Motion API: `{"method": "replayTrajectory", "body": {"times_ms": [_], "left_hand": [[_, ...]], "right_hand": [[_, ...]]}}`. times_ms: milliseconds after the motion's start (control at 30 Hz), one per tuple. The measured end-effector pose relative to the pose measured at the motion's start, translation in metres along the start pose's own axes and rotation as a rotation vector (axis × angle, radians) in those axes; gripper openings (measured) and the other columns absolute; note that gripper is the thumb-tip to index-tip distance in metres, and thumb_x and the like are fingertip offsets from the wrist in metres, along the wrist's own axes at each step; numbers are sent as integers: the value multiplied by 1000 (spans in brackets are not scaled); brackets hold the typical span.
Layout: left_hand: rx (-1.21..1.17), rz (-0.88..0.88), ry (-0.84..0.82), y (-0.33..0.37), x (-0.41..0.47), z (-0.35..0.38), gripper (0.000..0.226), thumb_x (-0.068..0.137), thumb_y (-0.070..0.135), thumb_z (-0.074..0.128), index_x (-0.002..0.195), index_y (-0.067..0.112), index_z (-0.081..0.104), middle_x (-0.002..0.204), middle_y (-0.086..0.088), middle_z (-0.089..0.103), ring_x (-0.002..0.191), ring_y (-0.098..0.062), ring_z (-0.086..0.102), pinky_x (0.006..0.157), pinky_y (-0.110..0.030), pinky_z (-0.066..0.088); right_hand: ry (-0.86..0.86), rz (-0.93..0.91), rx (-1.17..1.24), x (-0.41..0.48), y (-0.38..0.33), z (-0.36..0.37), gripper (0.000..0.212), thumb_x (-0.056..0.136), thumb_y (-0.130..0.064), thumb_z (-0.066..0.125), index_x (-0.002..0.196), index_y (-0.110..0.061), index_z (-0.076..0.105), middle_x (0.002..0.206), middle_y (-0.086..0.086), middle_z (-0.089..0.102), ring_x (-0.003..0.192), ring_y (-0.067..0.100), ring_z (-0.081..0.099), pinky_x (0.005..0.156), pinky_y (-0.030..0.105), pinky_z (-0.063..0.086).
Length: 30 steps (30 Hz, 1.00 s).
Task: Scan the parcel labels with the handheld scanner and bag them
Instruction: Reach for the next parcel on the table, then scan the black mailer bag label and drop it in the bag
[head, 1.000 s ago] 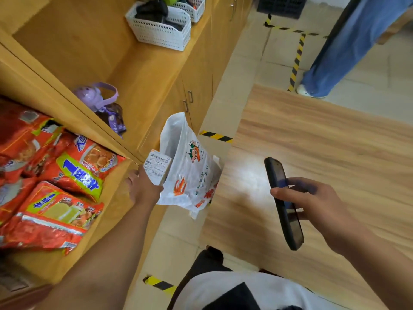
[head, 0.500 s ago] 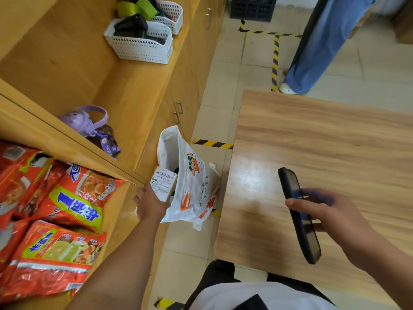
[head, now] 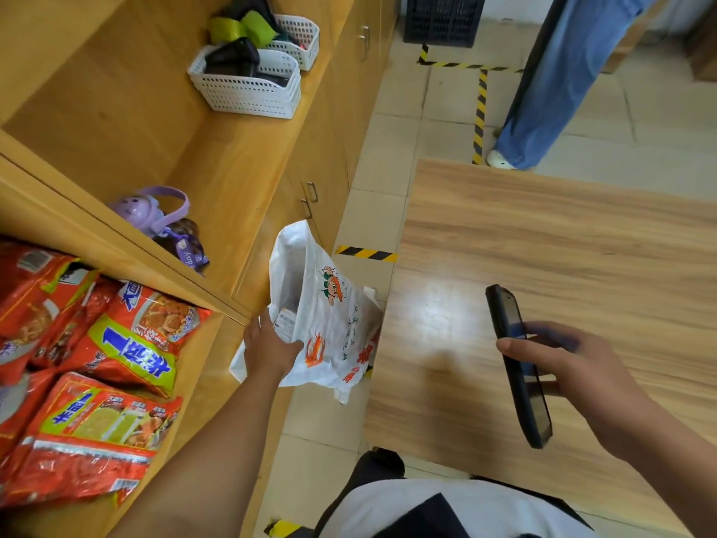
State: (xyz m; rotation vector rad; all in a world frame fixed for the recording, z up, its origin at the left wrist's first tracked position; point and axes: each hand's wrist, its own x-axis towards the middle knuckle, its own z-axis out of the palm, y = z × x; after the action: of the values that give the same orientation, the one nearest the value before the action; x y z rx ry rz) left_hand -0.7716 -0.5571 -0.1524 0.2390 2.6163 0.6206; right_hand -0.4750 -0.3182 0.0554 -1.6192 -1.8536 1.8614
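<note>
A white plastic bag (head: 329, 316) printed with orange cartoons hangs open between the cabinet and the table. My left hand (head: 267, 345) is at the bag's mouth, gripping its near edge together with a small white parcel (head: 286, 322) whose barcode label now sits partly inside the bag. My right hand (head: 562, 366) holds a black handheld scanner (head: 518, 366) over the wooden table (head: 562, 246), to the right of the bag and apart from it.
Red noodle packets (head: 97, 366) fill the shelf at lower left. A purple bottle (head: 149, 211) lies on the shelf above, with white baskets (head: 248, 87) further back. Another person's blue trouser leg (head: 551, 83) stands beyond the table, near a black crate (head: 442, 17).
My left hand has lowered the labelled parcel from above the bag's edge down into the bag's mouth. The scanner hand has stayed over the table.
</note>
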Motion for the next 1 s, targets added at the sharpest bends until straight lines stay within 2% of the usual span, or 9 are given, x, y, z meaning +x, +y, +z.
{"method": "replayTrajectory", "body": {"times_ms": [67,167,300,400,467,567,733,867,1000], "left_hand": [[-1,21,14,20,-4,1,95,80,30,78,154,11,21,159,-13,25,147,-32,19,116,-51,27],[12,104,6,65,-11,9,94,85,31,75,156,13,16,163,-12,17,150,-31,13,118,-51,23],[-38,224,-16,149,-33,35,91,84,31,74,156,14,20,162,-11,21,148,-32,20,118,-50,24],[35,299,-81,226,-59,71,89,82,30,73,154,12,24,160,-14,25,145,-35,23,116,-48,26],[102,369,-136,279,-81,102,90,82,28,74,155,10,23,159,-18,25,145,-37,23,117,-43,23],[135,491,-217,357,-124,157,89,82,29,74,155,12,25,158,-19,26,146,-34,22,118,-40,20],[124,641,-364,476,-205,261,82,84,35,71,153,18,29,159,-12,25,146,-33,22,117,-44,24],[3,550,-522,552,-258,336,74,85,43,71,148,22,37,154,-6,33,140,-30,31,110,-42,34],[-157,384,-581,604,-285,394,57,85,45,71,132,17,54,136,-3,53,120,-25,52,88,-30,39]], "right_hand": [[18,2,37,1,3,-15,85,41,-50,86,117,-17,71,106,16,73,77,23,74,83,55,59],[47,2,103,1,10,-47,74,40,-51,86,106,-20,75,104,19,74,68,19,72,77,51,60],[116,6,176,3,30,-112,84,41,-53,86,116,-16,72,106,17,74,75,22,73,71,45,60],[185,13,244,1,52,-173,84,50,-52,88,124,-15,68,108,14,74,88,26,74,72,42,61],[239,33,300,0,70,-215,70,62,-45,88,123,-17,70,108,12,74,93,28,73,76,46,61],[325,47,380,-6,99,-277,44,66,-42,88,105,-24,78,105,16,74,92,29,72,90,58,57],[451,104,495,-14,139,-361,73,41,-60,85,105,-27,74,106,16,72,84,21,74,82,48,60],[519,158,540,-19,167,-412,72,43,-60,82,105,-26,74,106,19,71,94,29,70,95,59,54],[546,220,571,-20,190,-447,74,42,-60,83,106,-24,75,110,17,70,99,30,69,99,61,51]]}}
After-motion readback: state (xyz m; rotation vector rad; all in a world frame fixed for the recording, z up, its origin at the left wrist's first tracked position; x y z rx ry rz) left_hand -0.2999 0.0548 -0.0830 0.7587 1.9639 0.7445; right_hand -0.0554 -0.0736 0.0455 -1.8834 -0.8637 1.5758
